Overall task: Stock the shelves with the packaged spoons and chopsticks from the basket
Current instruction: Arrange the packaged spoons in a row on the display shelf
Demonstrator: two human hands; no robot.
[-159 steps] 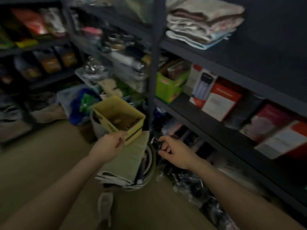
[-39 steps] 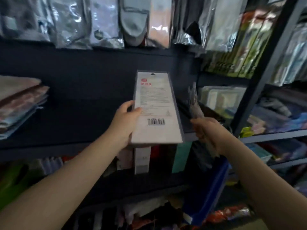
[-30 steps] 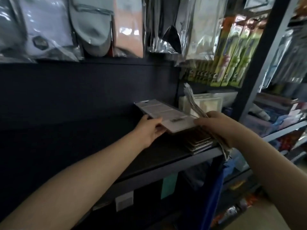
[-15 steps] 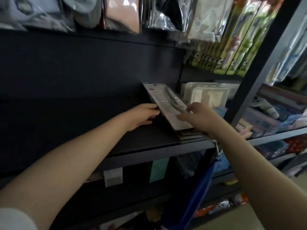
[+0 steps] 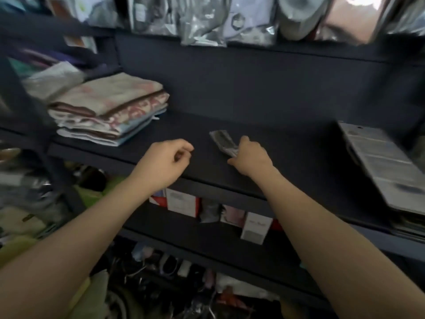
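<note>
My right hand (image 5: 249, 157) grips a small clear plastic packet (image 5: 222, 141) of cutlery and holds it down on the dark shelf (image 5: 287, 157). My left hand (image 5: 166, 161) hovers just left of it over the shelf's front edge, fingers curled, holding nothing. The flat white chopstick pack (image 5: 381, 166) lies on a stack of similar packs at the far right of the same shelf. The basket is out of view.
A pile of folded towels (image 5: 110, 109) sits on the shelf's left end. Bagged goods (image 5: 207, 19) hang above. Boxed items (image 5: 255, 226) line the shelf below, and loose clutter fills the floor level.
My left hand let go of the white chopstick pack, which now rests on the stack at right. Both hands shifted left along the shelf, and my right hand lowered the clear packet onto it.
</note>
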